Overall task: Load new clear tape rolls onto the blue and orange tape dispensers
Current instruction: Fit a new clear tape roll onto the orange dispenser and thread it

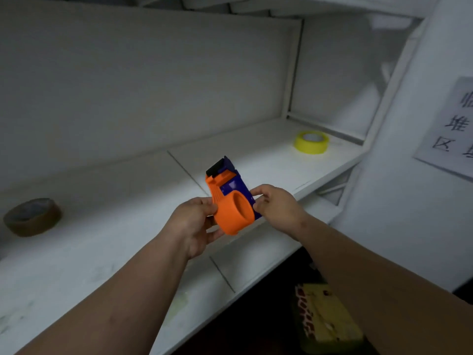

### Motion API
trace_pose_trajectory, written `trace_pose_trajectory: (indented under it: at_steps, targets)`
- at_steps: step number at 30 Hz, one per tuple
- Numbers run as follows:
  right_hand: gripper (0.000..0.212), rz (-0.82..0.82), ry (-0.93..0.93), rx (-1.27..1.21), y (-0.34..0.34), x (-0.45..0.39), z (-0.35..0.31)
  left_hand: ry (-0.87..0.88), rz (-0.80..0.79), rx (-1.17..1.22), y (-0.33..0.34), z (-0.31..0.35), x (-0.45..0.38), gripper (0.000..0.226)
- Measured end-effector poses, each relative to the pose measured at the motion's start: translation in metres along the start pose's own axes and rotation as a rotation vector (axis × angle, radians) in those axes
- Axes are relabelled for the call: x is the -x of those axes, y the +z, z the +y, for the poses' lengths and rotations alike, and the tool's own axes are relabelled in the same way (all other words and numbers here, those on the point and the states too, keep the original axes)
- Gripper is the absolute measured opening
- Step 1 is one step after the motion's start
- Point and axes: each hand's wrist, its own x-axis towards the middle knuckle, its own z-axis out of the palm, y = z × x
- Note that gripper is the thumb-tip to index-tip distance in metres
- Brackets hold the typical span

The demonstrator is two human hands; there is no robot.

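Dispenser [229,198] mid-frame, hub empty: I'm gripping it with my left hand [195,221], right hand [275,203] pinching its blue side; best holding it steady before adding a roll.

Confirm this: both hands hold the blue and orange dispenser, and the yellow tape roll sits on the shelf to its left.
Wrong side. Both hands, left and right, hold the dispenser, but the head view shows the yellow tape roll on the shelf to its right.

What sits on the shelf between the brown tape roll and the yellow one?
In the head view, only the dispenser, held by both hands above the shelf, comes between the brown roll and yellow roll.
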Motion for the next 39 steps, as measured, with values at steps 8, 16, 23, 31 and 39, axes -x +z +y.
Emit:
trace_pose_trajectory:
  at_steps: [8, 16, 23, 31, 39]
  targets:
    - [0.036, 0.016, 0.076, 0.037, -0.114, -0.019, 0.076, 0.01, -0.025, 0.011, 0.129, -0.002, -0.05, 0.029]
    - [0.026, 0.057, 0.149, 0.064, -0.16, -0.078, 0.119, 0.024, -0.009, 0.07, 0.192, 0.009, -0.135, 0.028]
    - [0.026, 0.083, 0.187, 0.152, -0.199, -0.152, 0.142, 0.011, 0.007, 0.125, 0.232, 0.032, -0.219, 0.027]
    - [0.028, 0.163, 0.073, 0.42, -0.219, -0.238, 0.172, 0.059, 0.093, 0.171, 0.245, 0.051, -0.275, 0.019]
    - [0.061, 0.149, -0.185, 0.847, -0.236, -0.32, 0.206, 0.104, 0.241, 0.185, 0.25, 0.049, -0.295, 0.019]
